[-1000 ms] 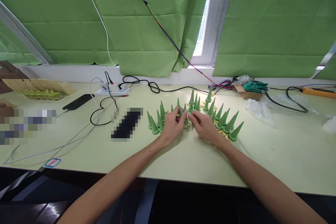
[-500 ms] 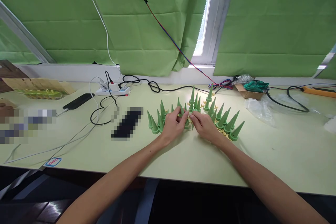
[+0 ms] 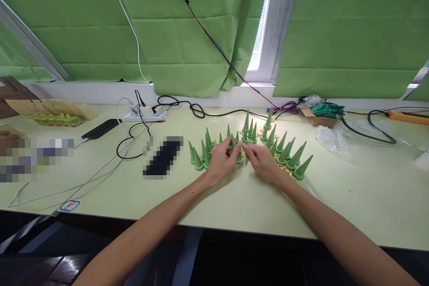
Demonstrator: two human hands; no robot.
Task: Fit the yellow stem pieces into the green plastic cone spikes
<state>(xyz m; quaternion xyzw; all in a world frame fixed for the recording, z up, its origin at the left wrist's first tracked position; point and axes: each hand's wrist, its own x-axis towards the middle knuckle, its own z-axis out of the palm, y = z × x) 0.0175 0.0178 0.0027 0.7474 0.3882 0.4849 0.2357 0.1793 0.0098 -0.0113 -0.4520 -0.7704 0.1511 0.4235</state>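
Green plastic cones [image 3: 303,168] point up around our left hand [image 3: 221,159] and right hand [image 3: 264,159], close together mid-frame; whether they grip, we can't tell.

my forearms [image 3: 167,207] slant upward; my left hand [image 3: 220,160] and right hand [image 3: 264,161] curl close together, just right of centre.

Both hands [image 3: 264,161] among green cones [image 3: 303,169]
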